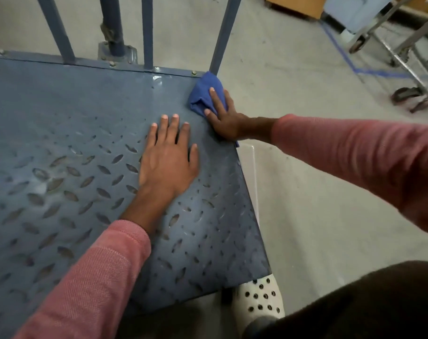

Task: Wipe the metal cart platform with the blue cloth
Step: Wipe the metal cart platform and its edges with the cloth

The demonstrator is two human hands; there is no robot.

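The metal cart platform (68, 148) is a blue-grey diamond-tread plate filling the left and middle of the head view. A bunched blue cloth (203, 92) lies at its far right corner, beside an upright bar. My right hand (224, 118) presses flat on the cloth with straight fingers, the wrist over the platform's right edge. My left hand (170, 157) rests flat on the plate with fingers spread, just left of the cloth and touching only metal.
Several blue upright bars (148, 30) rise from the platform's far edge. Concrete floor (306, 192) lies to the right, marked with blue tape (342, 55). A wheeled metal rack (408, 57) stands at top right. My white perforated shoe (259, 299) is by the near right corner.
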